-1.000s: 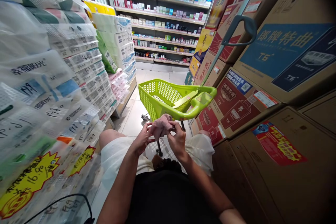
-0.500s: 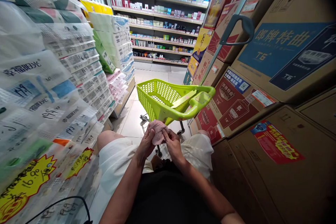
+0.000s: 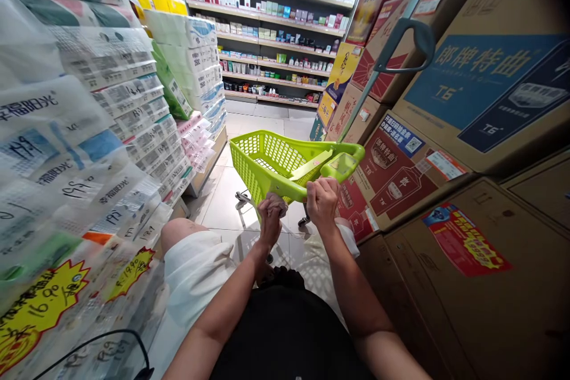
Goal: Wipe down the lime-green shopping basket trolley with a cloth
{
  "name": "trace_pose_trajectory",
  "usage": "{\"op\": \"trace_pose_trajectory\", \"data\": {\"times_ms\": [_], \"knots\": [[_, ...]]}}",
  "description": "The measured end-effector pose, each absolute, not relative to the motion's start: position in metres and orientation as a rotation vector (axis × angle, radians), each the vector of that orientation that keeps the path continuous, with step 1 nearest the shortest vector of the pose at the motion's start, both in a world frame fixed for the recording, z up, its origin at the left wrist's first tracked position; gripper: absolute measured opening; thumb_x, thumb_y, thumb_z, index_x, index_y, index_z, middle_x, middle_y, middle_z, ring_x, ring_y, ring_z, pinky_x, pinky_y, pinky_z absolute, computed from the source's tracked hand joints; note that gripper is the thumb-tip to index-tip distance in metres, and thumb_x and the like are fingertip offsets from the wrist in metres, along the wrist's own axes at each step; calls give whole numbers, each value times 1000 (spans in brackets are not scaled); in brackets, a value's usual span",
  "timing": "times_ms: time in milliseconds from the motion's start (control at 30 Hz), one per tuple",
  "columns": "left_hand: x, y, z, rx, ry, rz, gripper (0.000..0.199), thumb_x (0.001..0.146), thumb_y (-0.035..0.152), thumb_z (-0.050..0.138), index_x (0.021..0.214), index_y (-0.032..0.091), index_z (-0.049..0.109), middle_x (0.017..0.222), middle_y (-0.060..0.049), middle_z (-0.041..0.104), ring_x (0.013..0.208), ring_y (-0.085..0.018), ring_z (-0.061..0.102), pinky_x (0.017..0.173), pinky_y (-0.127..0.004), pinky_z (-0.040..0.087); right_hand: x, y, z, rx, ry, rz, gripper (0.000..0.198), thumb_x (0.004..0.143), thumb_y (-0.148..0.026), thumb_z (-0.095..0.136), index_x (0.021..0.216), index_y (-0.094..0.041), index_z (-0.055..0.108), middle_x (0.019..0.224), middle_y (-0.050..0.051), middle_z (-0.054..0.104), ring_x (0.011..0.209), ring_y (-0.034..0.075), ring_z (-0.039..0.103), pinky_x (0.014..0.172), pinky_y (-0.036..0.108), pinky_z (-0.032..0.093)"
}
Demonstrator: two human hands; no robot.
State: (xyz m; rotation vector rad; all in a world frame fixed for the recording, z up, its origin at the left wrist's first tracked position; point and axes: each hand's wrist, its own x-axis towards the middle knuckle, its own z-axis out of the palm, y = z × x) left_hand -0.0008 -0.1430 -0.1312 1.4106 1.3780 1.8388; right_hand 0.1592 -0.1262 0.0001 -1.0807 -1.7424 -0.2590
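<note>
A lime-green shopping cart (image 3: 262,160) stands in front of me, its basket to the left and its handle curving round at the right. My right hand (image 3: 323,199) is closed round the near part of the handle. My left hand (image 3: 269,219) holds a crumpled pinkish-grey cloth (image 3: 276,204) in closed fingers, close to the near lower side of the cart. Whether the cloth touches the cart I cannot tell. The cart's wheels show partly beneath the basket.
Wrapped paper packs (image 3: 84,148) with yellow price signs are stacked at the left. Liquor cartons (image 3: 485,77) rise on the right, with a grey pole handle (image 3: 405,47) leaning before them. Shelves of small goods (image 3: 267,38) cross the far end of the tiled aisle (image 3: 258,119).
My right hand has let go of the cloth, moved up to the right and taken hold of the cart handle. The cloth is now bunched in my left hand alone, nearer the cart.
</note>
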Motion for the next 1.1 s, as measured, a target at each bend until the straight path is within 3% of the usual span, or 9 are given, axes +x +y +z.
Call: {"op": "trace_pose_trajectory", "data": {"times_ms": [100, 233, 433, 533, 633, 767, 900, 1100], "knots": [[5, -138, -147, 1528, 1405, 1873, 9, 81, 28, 68, 87, 22, 72, 106, -14, 59, 119, -33, 54, 115, -60, 42, 157, -121, -5, -1060, -1689, -206, 44, 109, -32, 43, 67, -24, 54, 75, 5, 60, 87, 24, 54, 96, 41, 42], [14, -112, -130, 1790, 1506, 2051, 14, 91, 22, 56, 87, 23, 69, 107, -12, 60, 123, -28, 53, 116, -53, 43, 158, -119, -3, -1063, -1666, -169, 50, 110, -40, 38, 66, -24, 54, 74, 5, 60, 87, 23, 53, 94, 41, 40], [15, -105, -109, 1777, 1664, 2195, 26, 100, 15, 42, 113, 21, 63, 124, -15, 62, 124, -25, 57, 107, -46, 51, 167, -123, -1, -1000, -1696, 42, 64, 112, -49, 15, 79, -25, 64, 86, 6, 68, 95, 24, 57, 101, 45, 41], [19, -118, -96, 1904, 1574, 2129, 30, 104, 19, 41, 125, 21, 62, 134, -16, 62, 131, -26, 57, 112, -48, 49, 173, -122, -2, -900, -1615, 219, 73, 111, -52, 6, 89, -26, 70, 98, 6, 71, 103, 24, 62, 109, 47, 40], [29, -123, -81, 2121, 1346, 2161, 32, 106, 17, 39, 126, 21, 64, 145, -15, 59, 145, -26, 50, 122, -50, 41, 176, -119, -4, -846, -1526, 380, 83, 109, -54, -2, 81, -26, 72, 98, 8, 72, 106, 25, 65, 111, 49, 41], [26, -114, -86, 2142, 1320, 2185, 28, 106, 17, 43, 115, 23, 69, 138, -12, 63, 142, -25, 53, 121, -48, 43, 176, -116, -5, -788, -1409, 514, 83, 109, -59, 5, 70, -26, 70, 86, 8, 69, 98, 26, 65, 111, 51, 43], [14, -106, -96, 1758, 1648, 2158, 31, 106, 26, 48, 130, 19, 65, 134, -19, 63, 131, -27, 60, 115, -48, 50, 174, -114, -8, -763, -1349, 535, 80, 108, -62, 11, 66, -27, 69, 82, 6, 68, 95, 25, 64, 114, 53, 41], [34, -111, -94, 2022, 1289, 2151, 36, 108, 24, 39, 127, 23, 70, 145, -14, 60, 147, -28, 50, 126, -54, 38, 176, -110, -11, -837, -1359, 490, 85, 107, -68, 7, 68, -27, 70, 80, 6, 67, 97, 25, 65, 113, 52, 41]]}}
